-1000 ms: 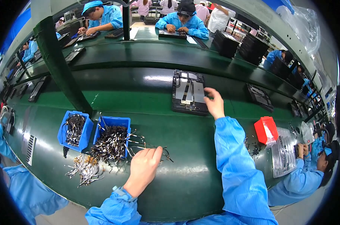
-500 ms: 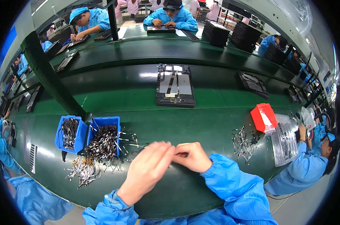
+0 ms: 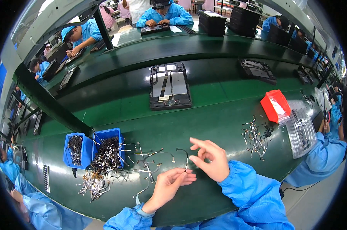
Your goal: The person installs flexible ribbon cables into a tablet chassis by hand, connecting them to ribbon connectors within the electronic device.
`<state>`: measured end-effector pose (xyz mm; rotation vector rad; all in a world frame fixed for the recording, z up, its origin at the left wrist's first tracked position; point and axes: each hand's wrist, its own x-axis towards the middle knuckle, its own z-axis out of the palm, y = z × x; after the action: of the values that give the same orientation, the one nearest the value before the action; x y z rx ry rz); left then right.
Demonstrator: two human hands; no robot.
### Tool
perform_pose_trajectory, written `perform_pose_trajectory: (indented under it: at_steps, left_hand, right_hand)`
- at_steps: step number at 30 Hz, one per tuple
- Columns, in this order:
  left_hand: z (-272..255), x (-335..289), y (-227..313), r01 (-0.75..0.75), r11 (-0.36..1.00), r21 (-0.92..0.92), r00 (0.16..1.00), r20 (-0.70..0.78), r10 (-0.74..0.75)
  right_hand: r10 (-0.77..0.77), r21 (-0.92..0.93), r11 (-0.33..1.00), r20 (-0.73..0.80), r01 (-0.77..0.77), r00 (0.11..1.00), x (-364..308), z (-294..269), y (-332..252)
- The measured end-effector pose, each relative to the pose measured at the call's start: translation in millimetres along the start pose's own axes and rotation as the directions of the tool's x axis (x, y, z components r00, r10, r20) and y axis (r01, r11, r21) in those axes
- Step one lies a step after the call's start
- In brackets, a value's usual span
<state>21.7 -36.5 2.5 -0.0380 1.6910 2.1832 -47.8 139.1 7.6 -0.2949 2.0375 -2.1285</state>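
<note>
A short thin black-and-silver cable stands up from the fingertips of my left hand, pinched between thumb and fingers. Just right of it, my right hand is raised with thumb and forefinger apart and nothing in them. Several loose cables lie on the green bench to the left of my hands. Beyond them, a blue bin is heaped with dark-ended cables, some spilling over its side. A pile of white and silver cables lies in front of it.
Another blue bin with black parts stands at left. A red bin, clear plastic trays and a cable cluster are at right. An opened flat device lies ahead. A green post rises at left. Co-workers sit around.
My hands, close together before, are now apart. The right hand's fingers have spread, and the cable in my left hand has come into sight. The whole view has shifted and tilted.
</note>
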Motion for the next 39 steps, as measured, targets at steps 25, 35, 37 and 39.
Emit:
perform_pose_trajectory:
  at_steps: [25,35,37,39]
  left_hand:
    - [2.7,-14.5,-10.6,-0.185,0.958,0.220,0.974,-0.087,0.208]
    - [7.3,-7.3,-13.1,-0.386,0.713,0.586,0.893,0.042,0.449]
    - [10.6,-10.2,-10.1,-0.360,0.747,0.559,0.910,0.035,0.413]
    - [-3.2,-18.2,-20.2,-0.279,0.783,0.556,0.941,-0.007,0.339]
  right_hand:
    - [-0.457,-0.278,0.811,0.249,0.515,0.854,-10.4,3.3,6.3]
    - [-0.497,-0.425,0.711,0.261,0.561,0.827,-16.9,-7.3,-7.5]
    - [-0.513,-0.500,0.675,0.210,0.542,0.832,-16.3,-19.8,-23.8]
    - [-0.346,-0.427,0.846,0.013,0.318,0.938,-4.9,-50.1,-45.0]
